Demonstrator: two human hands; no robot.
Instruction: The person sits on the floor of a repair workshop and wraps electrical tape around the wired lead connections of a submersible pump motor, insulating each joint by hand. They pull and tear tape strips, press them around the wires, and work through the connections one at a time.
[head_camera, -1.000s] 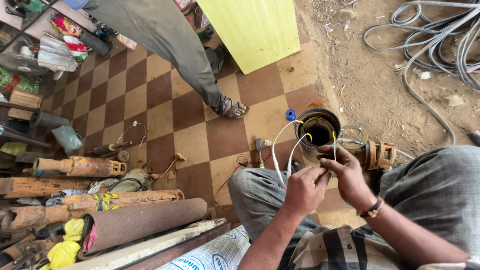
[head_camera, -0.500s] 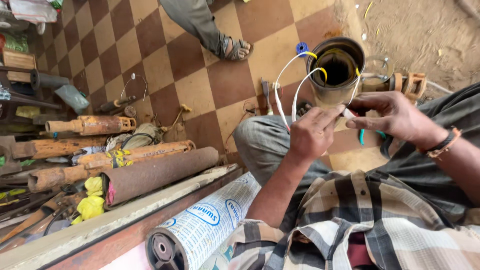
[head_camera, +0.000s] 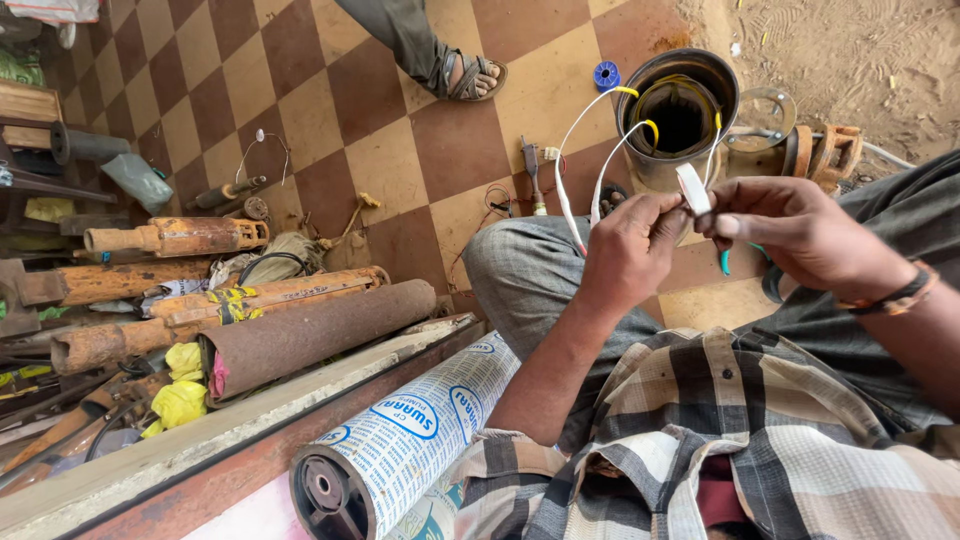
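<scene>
My left hand (head_camera: 628, 250) is closed around white sleeved wires (head_camera: 580, 160) that loop up to a round metal motor housing (head_camera: 680, 110) with yellow windings inside. My right hand (head_camera: 800, 230) pinches a flat white strip (head_camera: 693, 188) between thumb and fingers, right beside the left hand. Both hands hover above my knees, just in front of the housing. A teal-handled tool (head_camera: 724, 262) pokes out below the right hand.
Rusty pipes and pump bodies (head_camera: 210, 310) lie at the left on the checkered floor (head_camera: 380, 160). A printed wrapped cylinder (head_camera: 400, 440) lies by my left side. Another person's sandalled foot (head_camera: 470, 75) stands at the top. A blue spool (head_camera: 606, 75), a screwdriver (head_camera: 530, 175) and metal rings (head_camera: 800, 140) surround the housing.
The view has tilted down and closer. My hands stay together at the wires; the right hand now shows the white strip pinched near the left hand.
</scene>
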